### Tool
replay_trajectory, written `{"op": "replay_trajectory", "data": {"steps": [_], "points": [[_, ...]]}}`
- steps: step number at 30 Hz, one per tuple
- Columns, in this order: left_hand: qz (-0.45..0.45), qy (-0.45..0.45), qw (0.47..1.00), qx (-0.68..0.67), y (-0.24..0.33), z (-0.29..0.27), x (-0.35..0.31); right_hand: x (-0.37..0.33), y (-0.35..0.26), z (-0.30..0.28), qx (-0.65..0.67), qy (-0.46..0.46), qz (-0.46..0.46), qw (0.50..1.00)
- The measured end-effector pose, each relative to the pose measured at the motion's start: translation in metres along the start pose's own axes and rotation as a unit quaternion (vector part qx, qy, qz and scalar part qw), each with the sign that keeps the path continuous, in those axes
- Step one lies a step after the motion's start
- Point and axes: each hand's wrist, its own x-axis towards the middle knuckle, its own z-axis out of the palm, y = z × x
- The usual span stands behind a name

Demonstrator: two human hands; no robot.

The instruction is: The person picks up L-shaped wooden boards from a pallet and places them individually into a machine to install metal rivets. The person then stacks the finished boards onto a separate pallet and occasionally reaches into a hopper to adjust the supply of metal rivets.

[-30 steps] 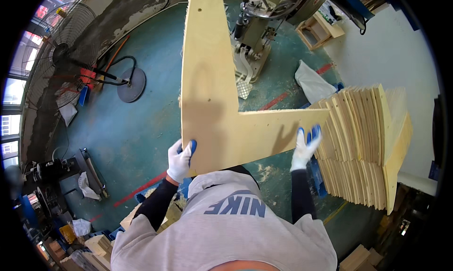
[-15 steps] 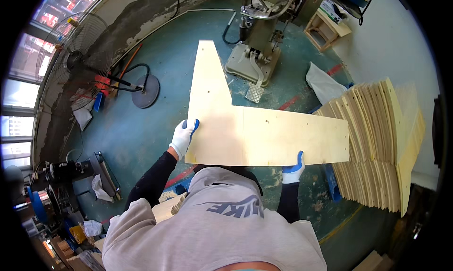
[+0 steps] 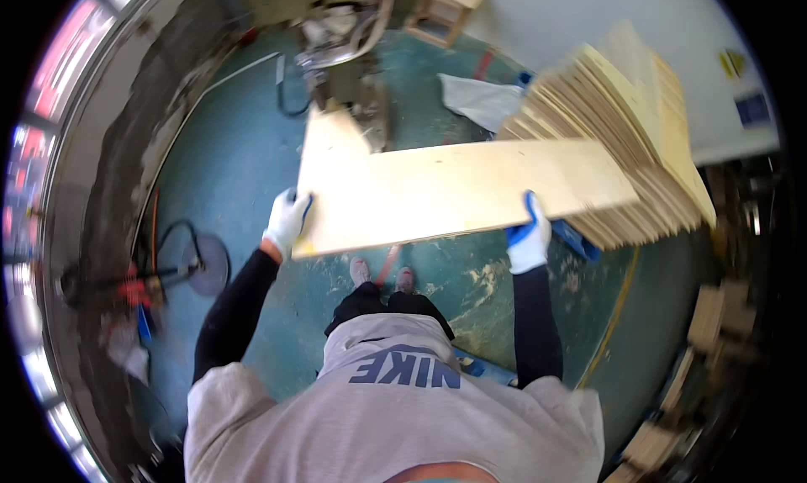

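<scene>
Left hand (image 3: 286, 221): gloved, fingers clasped over the left edge of the L-shaped plywood panel (image 3: 437, 193)
Right hand (image 3: 530, 239): gloved, fingers gripping the panel's near edge
Panel: carried flat at chest height above the green floor (image 3: 244, 155), its right end over the stack of plywood panels (image 3: 630, 121)
Behind panel: machine (image 3: 345, 29)

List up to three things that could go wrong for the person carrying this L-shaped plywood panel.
1. The plywood panel is gripped only at its near edge by the left hand and right hand; it might tip.
2. Its right end overlaps the stacked panels and could knock them.
3. The panel's far arm reaches toward the machine and may strike it.
</scene>
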Motion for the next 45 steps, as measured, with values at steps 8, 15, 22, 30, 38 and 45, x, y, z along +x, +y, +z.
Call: {"op": "replay_trajectory", "data": {"steps": [8,15,22,30,38,45], "points": [[-0.350,-0.115,0.930,-0.012,-0.113,-0.027,-0.041,-0.013,0.031,-0.016,-0.118,0.078,0.067,0.988],[-0.080,-0.045,0.996,-0.012,-0.006,-0.049,-0.039,-0.034,-0.023,0.059,-0.051,-0.059,-0.067,0.995],[-0.033,0.117,0.991,-0.058,0.013,-0.017,-0.146,-0.053,-0.005,-0.011,0.025,-0.167,0.037,0.985],[0.080,0.128,0.988,0.014,0.032,-0.015,-0.184,-0.085,0.002,-0.110,0.012,-0.153,0.073,0.986],[0.064,0.098,0.993,-0.002,0.024,-0.006,-0.184,-0.106,-0.002,-0.130,0.002,-0.108,0.057,0.993],[0.074,0.104,0.991,0.026,0.008,-0.003,-0.183,-0.111,0.002,-0.142,-0.007,-0.118,0.051,0.992]]}}
